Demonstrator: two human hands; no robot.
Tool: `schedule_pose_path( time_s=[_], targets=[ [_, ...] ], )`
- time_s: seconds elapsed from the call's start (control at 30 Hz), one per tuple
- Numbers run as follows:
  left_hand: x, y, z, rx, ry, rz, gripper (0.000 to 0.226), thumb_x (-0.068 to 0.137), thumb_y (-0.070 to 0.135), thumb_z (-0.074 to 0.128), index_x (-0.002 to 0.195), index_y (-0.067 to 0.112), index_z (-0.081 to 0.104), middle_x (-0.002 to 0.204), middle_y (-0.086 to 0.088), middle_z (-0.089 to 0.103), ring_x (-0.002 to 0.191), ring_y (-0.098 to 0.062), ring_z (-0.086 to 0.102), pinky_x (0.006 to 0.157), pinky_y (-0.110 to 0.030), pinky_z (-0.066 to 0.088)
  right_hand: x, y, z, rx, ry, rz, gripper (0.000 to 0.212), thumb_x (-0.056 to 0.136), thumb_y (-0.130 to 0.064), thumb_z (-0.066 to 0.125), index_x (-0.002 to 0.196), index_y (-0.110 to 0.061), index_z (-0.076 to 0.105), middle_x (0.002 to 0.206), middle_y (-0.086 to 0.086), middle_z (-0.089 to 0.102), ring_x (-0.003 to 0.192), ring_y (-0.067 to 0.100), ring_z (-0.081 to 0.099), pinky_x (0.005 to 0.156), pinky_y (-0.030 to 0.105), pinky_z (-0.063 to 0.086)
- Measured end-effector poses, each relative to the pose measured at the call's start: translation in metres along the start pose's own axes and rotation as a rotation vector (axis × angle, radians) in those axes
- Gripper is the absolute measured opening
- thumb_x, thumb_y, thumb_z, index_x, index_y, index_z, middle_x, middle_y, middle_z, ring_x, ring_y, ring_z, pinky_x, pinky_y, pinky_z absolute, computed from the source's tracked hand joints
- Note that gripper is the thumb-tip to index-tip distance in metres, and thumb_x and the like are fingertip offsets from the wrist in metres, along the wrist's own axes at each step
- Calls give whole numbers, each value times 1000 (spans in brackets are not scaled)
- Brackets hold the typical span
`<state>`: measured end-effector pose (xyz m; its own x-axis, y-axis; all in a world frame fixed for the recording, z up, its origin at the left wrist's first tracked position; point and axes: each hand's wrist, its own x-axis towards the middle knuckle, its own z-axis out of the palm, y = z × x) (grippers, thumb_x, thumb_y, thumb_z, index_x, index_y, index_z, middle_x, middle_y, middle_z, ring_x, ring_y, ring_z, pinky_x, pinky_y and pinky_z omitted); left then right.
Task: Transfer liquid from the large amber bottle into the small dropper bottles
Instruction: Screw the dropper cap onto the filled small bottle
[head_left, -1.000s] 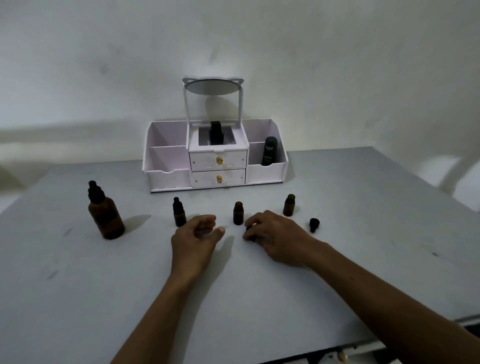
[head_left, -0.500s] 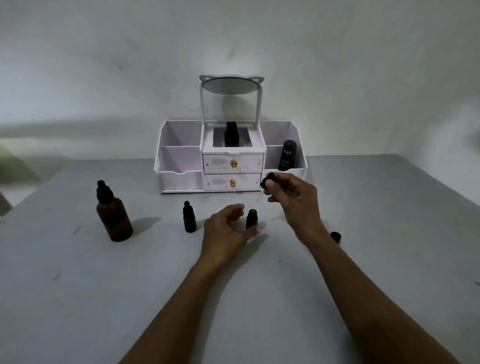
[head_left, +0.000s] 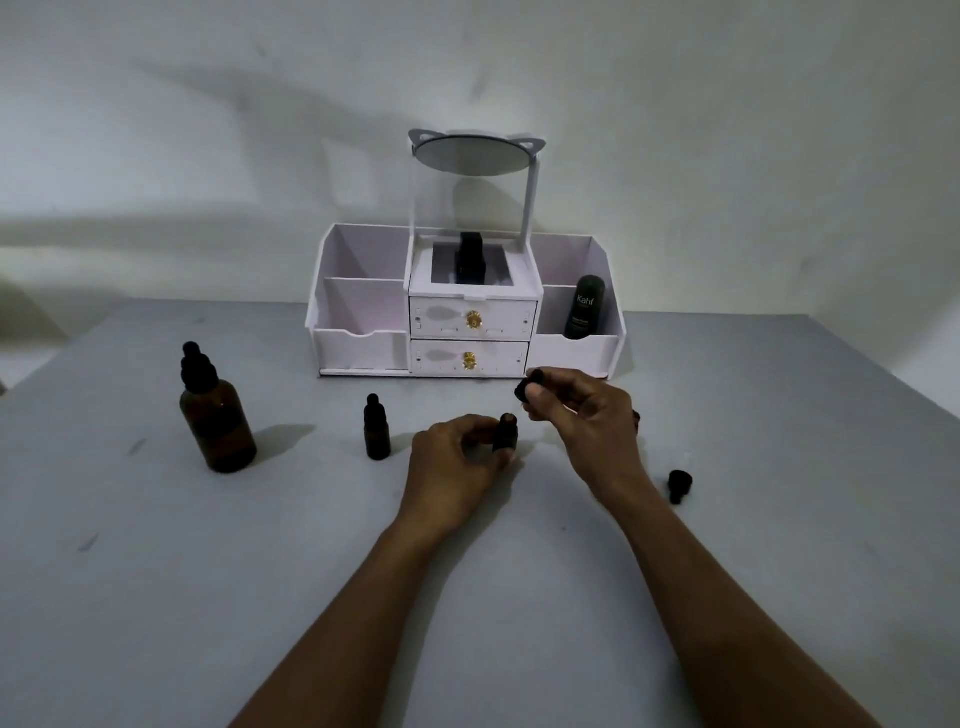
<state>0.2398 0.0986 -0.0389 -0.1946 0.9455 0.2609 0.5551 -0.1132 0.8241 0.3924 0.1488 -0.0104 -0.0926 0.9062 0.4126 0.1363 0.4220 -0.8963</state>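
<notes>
Amber large bottle (head_left: 217, 421) sits capped at far left, untouched, so no liquid looks transferred yet. Left hand (head_left: 457, 462) pinches the uncapped middle dropper bottle (head_left: 505, 432) upright on the table; right hand (head_left: 582, 415) pinches its dropper cap (head_left: 529, 387) just above. Second small bottle (head_left: 376, 428) still capped; another loose cap (head_left: 679, 484) lies right. A third bottle is mostly hidden behind the right hand. Grey matte table (head_left: 156, 571), white organizer (head_left: 363, 343) at back, bare wall, dim light.

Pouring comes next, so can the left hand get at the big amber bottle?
Probably not yet: the left hand is holding a small open bottle. Otherwise the table toward the big amber bottle is bare.
</notes>
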Motion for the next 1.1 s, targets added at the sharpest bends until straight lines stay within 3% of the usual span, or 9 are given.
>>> schedule_pose_path(
  time_s=[0.1, 0.27, 0.43, 0.57, 0.67, 0.83, 1.0, 1.1],
  targets=[
    [0, 0, 2, 14, -3, 1, 32, 81, 34, 74, 113, 27, 70, 109, 13, 70, 91, 3, 60, 86, -8, 43, -1, 5, 3, -114, -57, -32, 21, 87, -13, 76, 107, -14, 76, 97, -2, 76, 87, 12, 73, 81, 21, 58],
    [1, -1, 3, 20, 11, 34, 26, 82, 32, 73, 107, 29, 71, 102, 15, 71, 87, 5, 61, 75, 0, 42, -3, 9, 4, -186, -159, -65, 18, 82, -18, 81, 100, -20, 79, 92, -13, 76, 85, 3, 72, 77, 15, 56],
    [3, -2, 3, 14, 11, 42, 27, 82, 31, 73, 109, 27, 71, 104, 11, 72, 93, -1, 64, 86, -10, 45, -2, 12, 4, -178, -115, -41, 24, 77, -23, 86, 98, -15, 80, 88, -5, 78, 82, 8, 74, 82, 27, 61],
    [4, -2, 3, 33, 22, 43, 28, 82, 31, 73, 110, 26, 70, 106, 8, 72, 91, -1, 62, 83, -8, 43, -2, 11, 2, -191, -133, -53, 33, 74, -27, 88, 104, -17, 78, 92, -6, 78, 83, 7, 74, 80, 23, 60],
    [2, -3, 3, 13, 19, 48, 30, 82, 30, 73, 111, 24, 71, 107, 8, 72, 94, -3, 64, 87, -15, 49, -2, 13, 1, -219, -163, -99, 35, 78, -18, 85, 112, -18, 76, 98, -7, 77, 87, 5, 72, 79, 23, 60],
    [4, -4, 4, 24, 18, 42, 30, 83, 29, 72, 112, 23, 71, 107, 7, 72, 96, -6, 65, 90, -20, 51, 1, 13, 4, -223, -151, -74, 28, 73, -19, 89, 98, -20, 77, 86, -14, 74, 77, 2, 70, 71, 14, 55],
    [3, -5, 3, 3, 27, 39, 28, 82, 28, 72, 110, 24, 71, 106, 8, 72, 95, -4, 65, 89, -18, 51, 1, 14, 2, -154, -148, -73, 36, 74, -16, 88, 108, -19, 77, 96, -6, 77, 86, 11, 72, 76, 25, 59],
    [3, -3, 3, 1, 26, 31, 30, 82, 28, 73, 112, 23, 71, 107, 7, 72, 97, -5, 65, 90, -17, 49, 1, 14, 3, -199, -172, -85, 30, 78, -13, 84, 106, -21, 77, 95, -10, 75, 86, 6, 71, 77, 22, 60]
  ],
)
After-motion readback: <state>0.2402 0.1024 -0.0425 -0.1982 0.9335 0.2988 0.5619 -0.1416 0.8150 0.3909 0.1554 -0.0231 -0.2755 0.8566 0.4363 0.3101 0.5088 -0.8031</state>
